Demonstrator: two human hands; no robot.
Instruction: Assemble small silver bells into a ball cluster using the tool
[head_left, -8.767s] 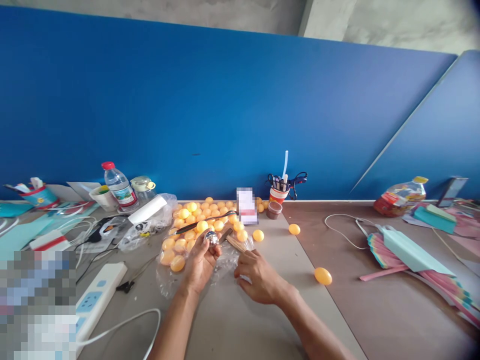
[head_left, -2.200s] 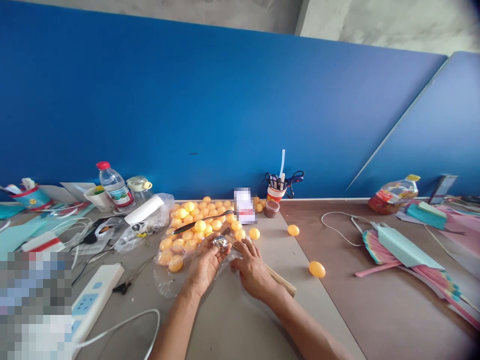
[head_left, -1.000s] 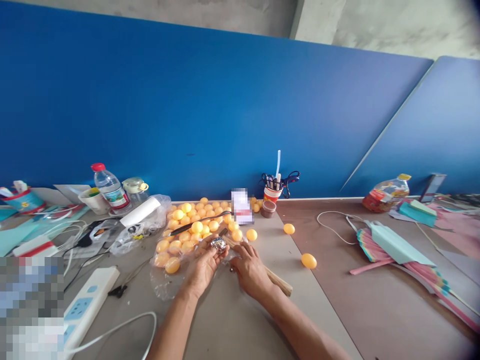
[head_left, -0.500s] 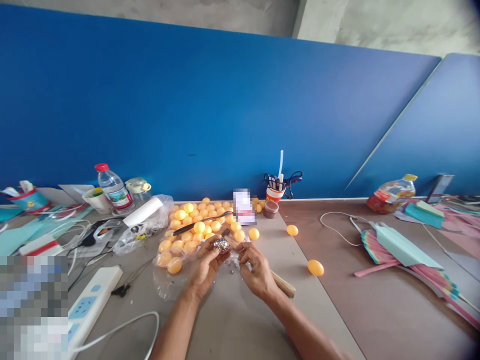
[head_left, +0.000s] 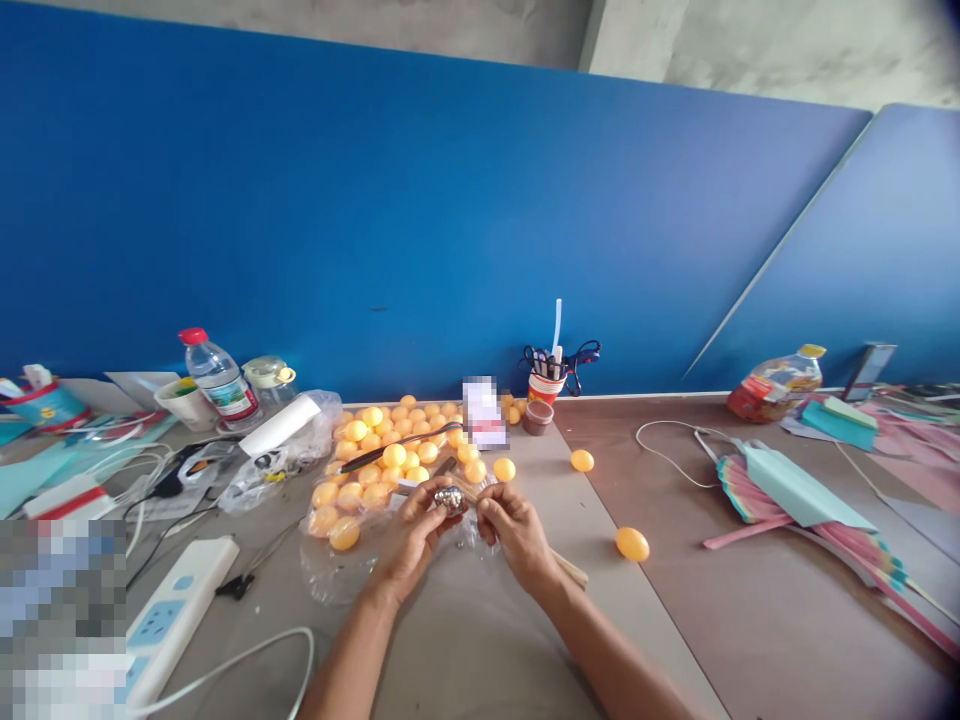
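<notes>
Your desk [head_left: 480, 650] is grey close to you and brown from 2 to 4 o'clock, counting around the silver ball [head_left: 451, 500]. A tall blue wall [head_left: 420, 200] stands at 12, with rough grey wall showing over it. Orange balls [head_left: 345, 533] lie in a clear bag between 10 and 11, and a white power strip [head_left: 180, 620] sits at 8.

Your left hand [head_left: 409, 540] holds the shiny silver ball in its fingertips. Your right hand [head_left: 519, 535] is just beside it at 3 o'clock, fingers pinched; you can't tell if they hold something tiny. A hammer [head_left: 571, 571] lies under that hand, its wood handle poking out at 4.

The bottle with a red cap [head_left: 230, 395] at 10 has a label too small to read. The white card [head_left: 486, 405] near 1 is blurred.
</notes>
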